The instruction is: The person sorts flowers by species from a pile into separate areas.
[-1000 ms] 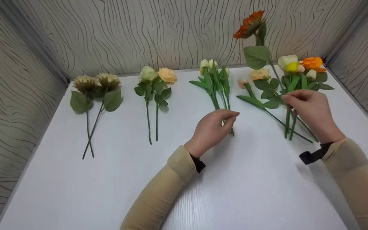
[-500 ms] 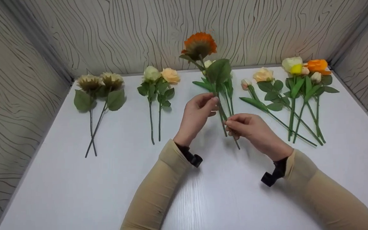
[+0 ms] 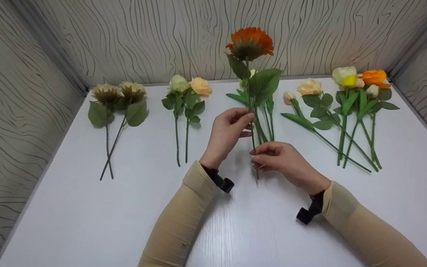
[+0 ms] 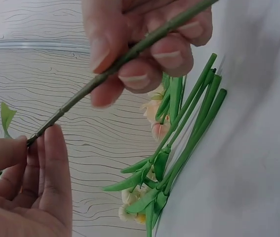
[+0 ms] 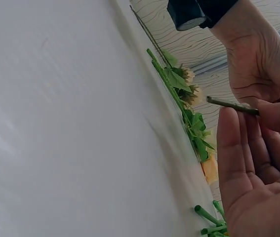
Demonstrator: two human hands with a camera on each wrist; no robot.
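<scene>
An orange sunflower-like flower (image 3: 252, 41) with broad green leaves stands nearly upright, held above the white table. My left hand (image 3: 228, 131) pinches its stem just below the leaves, between thumb and fingers. Lower down, near the cut end, my right hand (image 3: 285, 161) pinches the same stem (image 4: 83, 93). In the right wrist view the stem end (image 5: 223, 102) sticks out past the thumb and fingers. Behind the hands lie white tulips (image 3: 269, 107), partly hidden by the held flower; their stems (image 4: 199, 123) show in the left wrist view.
Two cream sunflowers (image 3: 119, 94) lie at the left with crossed stems. Beside them are a pale green and a peach rose (image 3: 200, 87). At the right lies a mixed group with an orange flower (image 3: 374, 78), a peach rose (image 3: 310, 87) and tulips. A patterned wall (image 3: 184, 37) stands behind.
The orange flower has come from the right group to the middle, carried by my right hand. My left hand has risen and taken its stem. The flower has since turned more upright.
</scene>
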